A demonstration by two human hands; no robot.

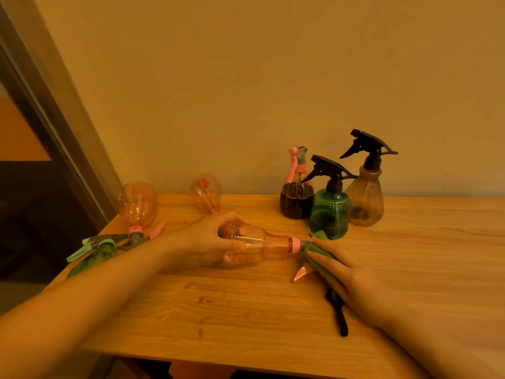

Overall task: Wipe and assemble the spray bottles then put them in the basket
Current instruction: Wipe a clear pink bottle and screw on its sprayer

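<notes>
1. A plain pale wall (246, 91) rises behind a light wood-grain tabletop (246, 310); a grey door frame (54, 127) slants down the left side.
2. Three assembled bottles stand close together at the back right: a clear brownish cone-shaped bottle with a black trigger (366, 195), a green round bottle with a black trigger (330, 212) just in front of it, and a dark bottle with a pink-and-grey sprayer (296, 198) to their left.
3. Two orange transparent bottles lie at the back left: one with a pink collar (138, 205), one farther back (206, 192). A green bottle with a mint trigger (90, 253) lies at the left edge.
4. The left hand (216, 239) grips a lying orange transparent bottle with a pink collar (262, 246), fingers curled round its body.
5. The right hand (347, 272) presses a green cloth (314, 250) around that bottle's sprayer; a pink trigger tip (300, 273) pokes out below. Its fingers seem wrapped on the cloth, though blur obscures this.
6. A black cord-like strip (340, 315) lies under the right wrist.
</notes>
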